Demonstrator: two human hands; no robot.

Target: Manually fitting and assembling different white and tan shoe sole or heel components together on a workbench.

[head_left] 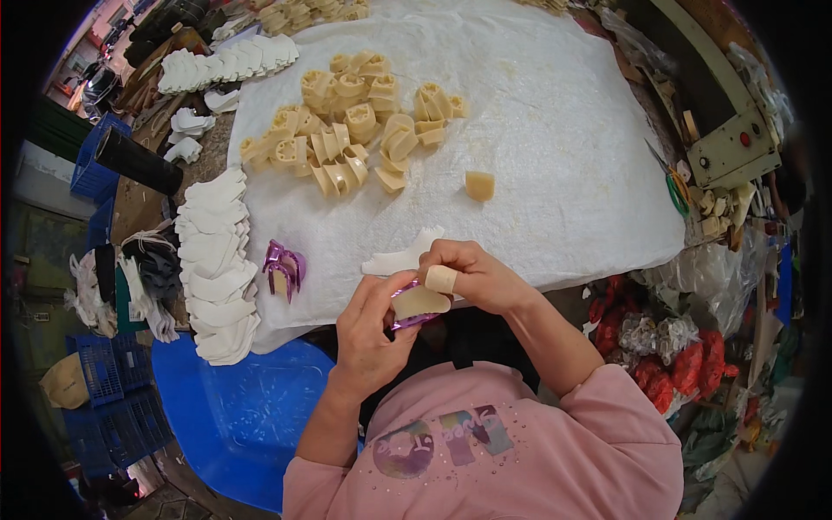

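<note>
My left hand (371,336) grips a beige curved shell piece (419,301) with shiny purple material round its edges, perhaps a shoe heel. My right hand (475,273) is closed beside it, fingers curled in, with a beige wrap (440,278) round one digit that touches or nearly touches the piece. Whatever these fingers pinch is hidden. Just beyond both hands lies a white curved cut-out (403,253). To the left, a similar shiny purple piece (283,270) rests on the white sheet (555,165).
Bare beige moulded pieces (338,130) are heaped farther back, with one single piece (479,185) apart. Overlapping white cut-outs (217,269) line the left edge. A blue basin (251,416) sits below left. Green-handled scissors (676,192) lie at right, near a machine (737,147).
</note>
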